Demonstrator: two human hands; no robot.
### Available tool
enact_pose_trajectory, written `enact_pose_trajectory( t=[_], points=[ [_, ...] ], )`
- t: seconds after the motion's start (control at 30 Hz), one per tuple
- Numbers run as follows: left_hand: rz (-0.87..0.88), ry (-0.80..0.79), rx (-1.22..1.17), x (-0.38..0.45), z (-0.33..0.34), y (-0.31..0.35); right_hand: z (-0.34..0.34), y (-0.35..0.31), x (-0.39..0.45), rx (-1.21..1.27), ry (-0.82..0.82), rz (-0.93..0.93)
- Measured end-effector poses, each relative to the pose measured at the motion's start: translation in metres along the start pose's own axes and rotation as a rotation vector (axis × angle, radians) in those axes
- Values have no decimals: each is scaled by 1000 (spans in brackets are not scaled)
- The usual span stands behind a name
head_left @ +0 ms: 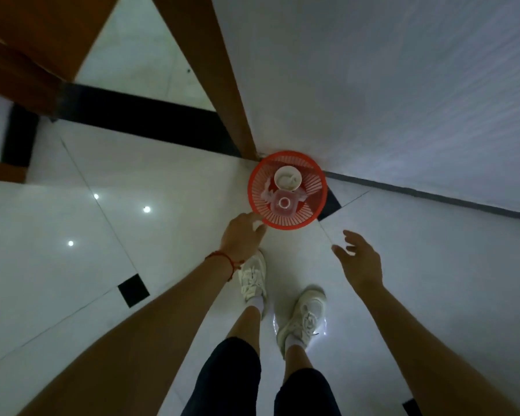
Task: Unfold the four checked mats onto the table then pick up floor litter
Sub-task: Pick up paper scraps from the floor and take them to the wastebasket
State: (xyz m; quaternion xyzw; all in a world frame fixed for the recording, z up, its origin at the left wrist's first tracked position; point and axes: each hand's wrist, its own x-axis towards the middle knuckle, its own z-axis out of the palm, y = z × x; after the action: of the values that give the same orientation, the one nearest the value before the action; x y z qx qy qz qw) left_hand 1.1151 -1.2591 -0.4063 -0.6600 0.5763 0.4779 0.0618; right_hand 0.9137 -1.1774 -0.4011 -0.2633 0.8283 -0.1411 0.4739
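Looking straight down at the floor (87, 223), glossy white tile with dark inset squares. Litter phase, by the look of it: no checked mats anywhere in frame, no surface in view either, only a brown wooden door frame (213, 85) running up from frame centre.

Just above centre, tucked into the corner where wall (403, 85) meets floor: a red slatted bin (312, 211). Inside it, a white round cup (288, 178) toward the back and a clear plastic container (283, 202) in front of it, plus some pale crumpled scraps. Looks like litter already gathered and sitting in the bin.

Left hand (242, 235) reaching forward at the bin's lower-left rim, fingers spread and slightly blurred, carrying nothing; touching the rim or just short of it, too blurred to say. Right hand (361, 261) hanging to the right of the bin, well clear of it, palm loose, fingers splayed, also empty.

White sneakers (254, 279) planted just below the bin.

No loose litter showing on the visible tiles. Likely next: either gripping the rim to shift the bin, or pulling back and scanning the floor for more. Calls for a firm pinch on that thin rim, with care not to tip the light basket.
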Motion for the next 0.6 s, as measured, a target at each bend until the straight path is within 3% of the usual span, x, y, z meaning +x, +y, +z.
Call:
enact_pose_trajectory(
  t=[0.33, 0.6],
  points=[
    [88, 56, -64, -169, -72, 69, -127, 13, -176, 262, 216, 152],
    [225, -190, 148, -220, -67, 142, -182, 58, -269, 607, 476, 338]
  ],
)
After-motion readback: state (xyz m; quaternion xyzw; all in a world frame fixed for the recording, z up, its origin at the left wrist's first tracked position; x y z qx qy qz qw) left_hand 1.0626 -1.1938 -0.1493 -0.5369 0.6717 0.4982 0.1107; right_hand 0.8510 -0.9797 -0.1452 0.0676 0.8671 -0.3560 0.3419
